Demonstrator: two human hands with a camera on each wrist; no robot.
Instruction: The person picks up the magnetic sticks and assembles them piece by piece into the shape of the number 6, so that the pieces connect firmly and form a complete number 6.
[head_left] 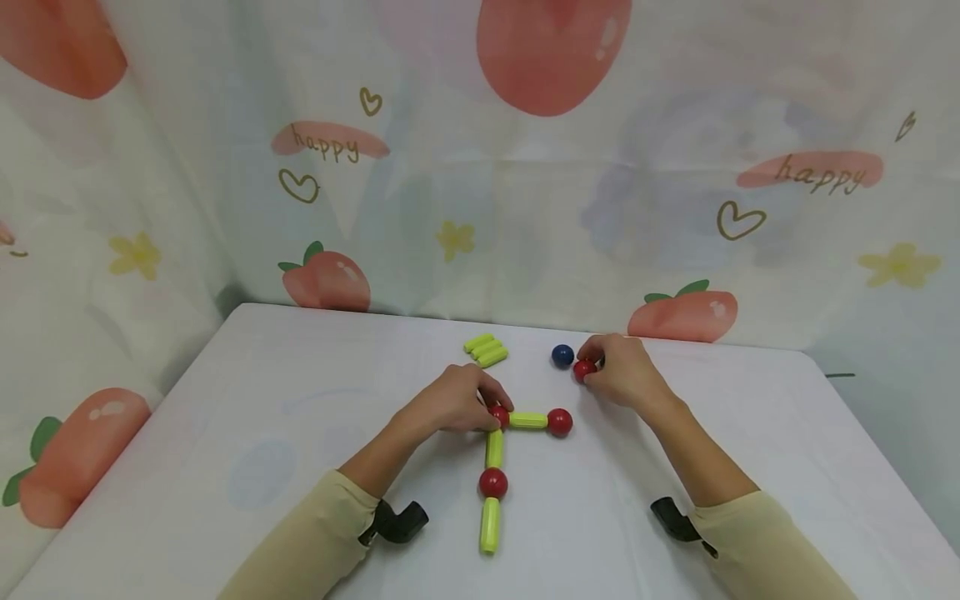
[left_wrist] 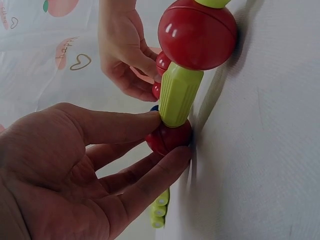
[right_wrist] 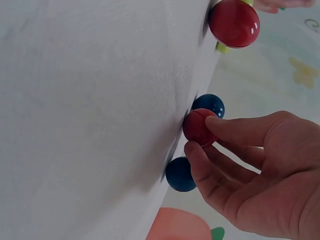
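On the white table, yellow-green rods and red balls are joined in a bent chain. My left hand (head_left: 456, 400) holds the red ball (head_left: 499, 414) at its corner, thumb on one side and fingertips on the other. One rod (head_left: 528, 420) runs right from there to a red ball (head_left: 559, 422). Another rod (head_left: 494, 450) leads toward me to a red ball (head_left: 493, 483) and a last rod (head_left: 490, 525). Farther back, my right hand (head_left: 626, 371) pinches a loose red ball (right_wrist: 199, 127) between thumb and fingers. Blue balls (head_left: 562, 357) (right_wrist: 181, 174) lie on either side of it.
Several loose yellow-green rods (head_left: 486, 350) lie side by side near the table's back edge. A patterned cloth (head_left: 525, 208) hangs behind the table and along its left side. Black wrist mounts (head_left: 401, 522) show at both sleeves.
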